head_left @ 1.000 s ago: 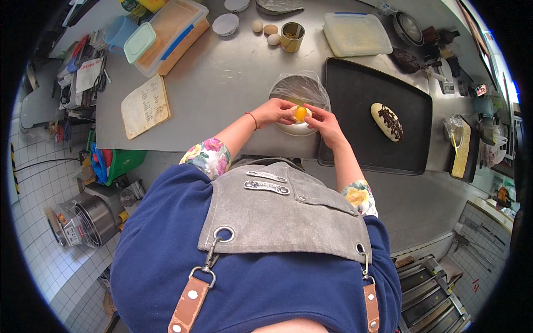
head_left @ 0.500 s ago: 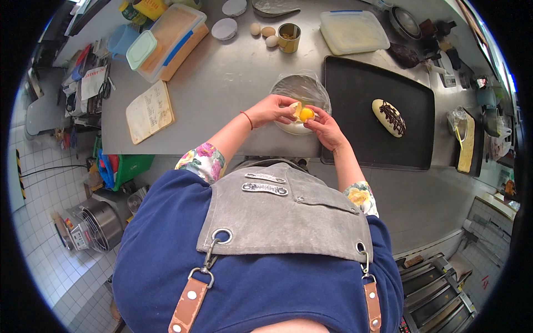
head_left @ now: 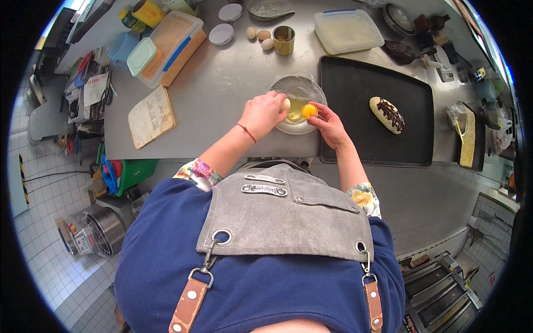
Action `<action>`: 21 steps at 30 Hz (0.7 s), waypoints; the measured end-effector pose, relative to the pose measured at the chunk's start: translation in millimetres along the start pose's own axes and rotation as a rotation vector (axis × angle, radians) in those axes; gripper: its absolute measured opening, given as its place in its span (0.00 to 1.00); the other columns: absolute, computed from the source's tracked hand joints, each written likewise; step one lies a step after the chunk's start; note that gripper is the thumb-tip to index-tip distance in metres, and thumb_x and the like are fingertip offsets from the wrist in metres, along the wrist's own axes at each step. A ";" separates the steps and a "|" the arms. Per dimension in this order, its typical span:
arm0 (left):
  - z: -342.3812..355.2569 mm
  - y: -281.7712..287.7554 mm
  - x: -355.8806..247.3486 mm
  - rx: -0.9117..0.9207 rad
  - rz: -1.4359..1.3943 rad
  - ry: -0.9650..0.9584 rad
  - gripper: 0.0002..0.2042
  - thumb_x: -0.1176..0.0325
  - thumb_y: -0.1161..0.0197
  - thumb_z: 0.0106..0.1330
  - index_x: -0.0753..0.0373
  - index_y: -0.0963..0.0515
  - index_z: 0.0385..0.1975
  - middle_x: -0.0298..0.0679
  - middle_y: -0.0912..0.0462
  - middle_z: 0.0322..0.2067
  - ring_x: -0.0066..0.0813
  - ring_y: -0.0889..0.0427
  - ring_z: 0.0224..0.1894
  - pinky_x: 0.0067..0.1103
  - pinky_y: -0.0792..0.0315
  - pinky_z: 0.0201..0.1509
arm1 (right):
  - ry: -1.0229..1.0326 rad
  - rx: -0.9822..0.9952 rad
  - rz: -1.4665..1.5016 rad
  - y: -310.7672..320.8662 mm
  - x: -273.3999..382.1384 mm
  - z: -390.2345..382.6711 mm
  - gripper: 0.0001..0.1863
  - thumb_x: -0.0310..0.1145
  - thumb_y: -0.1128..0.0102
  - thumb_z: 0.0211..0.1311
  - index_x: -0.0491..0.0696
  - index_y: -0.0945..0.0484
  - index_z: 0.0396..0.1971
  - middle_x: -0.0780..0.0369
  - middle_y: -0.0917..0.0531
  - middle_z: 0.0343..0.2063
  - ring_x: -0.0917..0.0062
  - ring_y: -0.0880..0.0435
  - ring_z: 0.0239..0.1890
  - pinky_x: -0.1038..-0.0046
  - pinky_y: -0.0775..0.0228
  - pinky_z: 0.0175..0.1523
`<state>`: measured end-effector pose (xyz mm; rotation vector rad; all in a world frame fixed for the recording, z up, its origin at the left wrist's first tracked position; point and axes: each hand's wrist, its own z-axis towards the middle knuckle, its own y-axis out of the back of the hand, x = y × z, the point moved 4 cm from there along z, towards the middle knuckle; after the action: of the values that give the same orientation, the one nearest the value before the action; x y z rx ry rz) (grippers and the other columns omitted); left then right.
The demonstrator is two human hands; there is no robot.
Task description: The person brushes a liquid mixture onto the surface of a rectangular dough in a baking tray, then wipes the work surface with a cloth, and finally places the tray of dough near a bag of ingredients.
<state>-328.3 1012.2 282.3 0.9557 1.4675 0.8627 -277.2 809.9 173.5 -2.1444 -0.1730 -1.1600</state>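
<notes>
Over a round metal bowl (head_left: 297,130) my two hands hold the halves of a cracked egg. My left hand (head_left: 264,115) is closed on one eggshell half (head_left: 285,105), tilted at the bowl's left side. In my right hand (head_left: 331,127) the fingers pinch the other half, and a whole yellow yolk (head_left: 308,111) sits in it. Clear egg white (head_left: 296,106) lies in the bowl below. Crumpled clear plastic wrap (head_left: 306,86) covers the bowl's far rim.
Right of the bowl lies a dark baking tray (head_left: 355,145) with a chocolate-striped dough loaf (head_left: 387,115). Beyond are whole eggs (head_left: 264,35), an open tin (head_left: 283,40) and a lidded plastic box (head_left: 348,32). An open notebook (head_left: 151,117) rests left, near a large container (head_left: 176,50).
My hands have moved apart, the left one turning over and tipping its shell half. The yolk now sits in the right-hand half, and egg white shows in the bowl.
</notes>
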 end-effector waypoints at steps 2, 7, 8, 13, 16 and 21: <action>1.5 -5.7 0.0 0.031 -0.158 -0.010 0.20 0.64 0.33 0.56 0.56 0.22 0.51 0.39 0.18 0.43 0.34 0.16 0.39 0.27 0.22 0.45 | 0.022 -0.016 -0.060 -1.1 6.2 -2.5 0.26 0.22 0.36 0.58 0.44 0.28 0.58 0.62 0.21 0.48 0.79 0.21 0.48 0.77 0.28 0.56; 19.1 -43.2 24.5 0.258 -0.961 0.084 0.24 0.69 0.32 0.58 0.63 0.26 0.56 0.39 0.19 0.47 0.25 0.17 0.43 0.21 0.23 0.48 | 0.022 -0.036 -0.093 -0.1 14.3 -7.7 0.26 0.23 0.35 0.57 0.44 0.28 0.58 0.63 0.21 0.45 0.80 0.22 0.46 0.78 0.28 0.54; 18.9 -47.1 26.0 0.320 -0.992 0.077 0.24 0.70 0.32 0.59 0.67 0.27 0.56 0.39 0.20 0.49 0.27 0.19 0.47 0.22 0.25 0.52 | 0.031 -0.035 -0.095 0.3 16.9 -8.2 0.26 0.23 0.35 0.57 0.44 0.28 0.58 0.63 0.21 0.45 0.80 0.22 0.46 0.78 0.28 0.55; 19.1 -62.9 28.3 0.365 -1.100 0.040 0.24 0.70 0.32 0.59 0.67 0.27 0.56 0.38 0.20 0.49 0.26 0.19 0.47 0.22 0.26 0.53 | 0.048 -0.047 -0.138 -4.6 22.6 -10.3 0.27 0.22 0.34 0.55 0.44 0.27 0.57 0.62 0.20 0.45 0.80 0.22 0.46 0.78 0.30 0.56; 21.9 -65.7 32.1 0.370 -0.979 0.028 0.25 0.68 0.32 0.58 0.66 0.27 0.56 0.38 0.19 0.48 0.25 0.19 0.46 0.22 0.25 0.52 | 0.045 -0.043 -0.127 -6.6 21.5 -9.2 0.27 0.22 0.34 0.55 0.44 0.27 0.57 0.62 0.20 0.45 0.80 0.22 0.46 0.78 0.30 0.56; 24.0 -51.0 34.1 0.215 -0.369 0.033 0.22 0.68 0.33 0.55 0.62 0.23 0.52 0.44 0.18 0.46 0.34 0.16 0.42 0.26 0.23 0.48 | 0.044 -0.031 -0.132 -4.9 17.9 -7.0 0.26 0.23 0.35 0.58 0.45 0.28 0.58 0.63 0.21 0.47 0.81 0.22 0.46 0.78 0.28 0.54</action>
<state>-310.8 1022.9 219.8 0.7921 1.7222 0.4604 -273.4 805.8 192.5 -2.1596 -0.2823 -1.2919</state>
